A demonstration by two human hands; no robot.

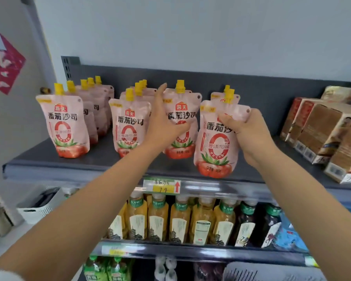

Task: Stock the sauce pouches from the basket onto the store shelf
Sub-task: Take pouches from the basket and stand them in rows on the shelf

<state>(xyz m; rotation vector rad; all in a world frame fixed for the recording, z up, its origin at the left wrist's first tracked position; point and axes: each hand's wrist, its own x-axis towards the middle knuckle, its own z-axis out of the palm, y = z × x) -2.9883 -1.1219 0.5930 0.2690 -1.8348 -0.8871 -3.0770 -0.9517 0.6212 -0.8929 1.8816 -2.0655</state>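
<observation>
left hand (164,120) raised, clamped on upright pouch (180,126) on shelf (49,159) | right hand (244,131) pinching front pouch (217,142) at shelf edge | basket (272,272) cut off bottom right

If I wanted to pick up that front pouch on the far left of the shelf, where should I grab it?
Probably take the far-left front pouch by its flat upper part just under the yellow spout cap, coming from the front. It stands upright at the shelf edge, with others packed close behind, so the top and front are free.
</observation>
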